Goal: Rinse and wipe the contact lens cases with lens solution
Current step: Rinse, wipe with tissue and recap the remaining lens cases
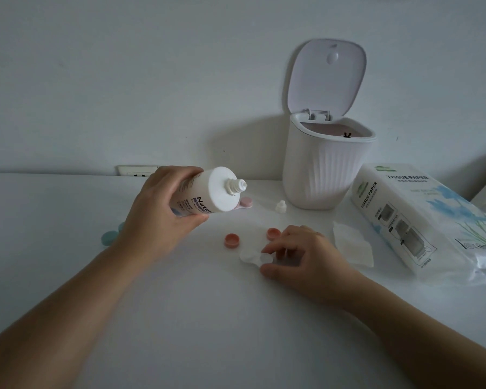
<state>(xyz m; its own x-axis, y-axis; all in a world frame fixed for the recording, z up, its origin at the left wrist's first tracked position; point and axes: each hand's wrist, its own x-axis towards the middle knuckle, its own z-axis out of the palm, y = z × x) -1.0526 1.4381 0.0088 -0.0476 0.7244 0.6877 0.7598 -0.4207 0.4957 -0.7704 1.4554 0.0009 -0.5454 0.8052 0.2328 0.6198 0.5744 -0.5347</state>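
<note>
Lens case [254, 256], white, uncapped, on table [180, 318] centre-right: my right hand [300, 254] pinches it between thumb and fingertips. Solution bottle [205, 196], uncapped: my left hand [163, 209] wraps it, tilted, nozzle pointing right. Two pink caps [232, 240] lie near.

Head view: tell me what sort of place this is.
Probably a home desk or dresser top against a wall: a small lidded bin, a tissue paper pack and a wall socket.

The left hand [163, 209] is gripping the tilted, uncapped bottle [208, 192]; the right hand [300, 254] is pinching the white case [253, 256] on the table [180, 318].
</note>
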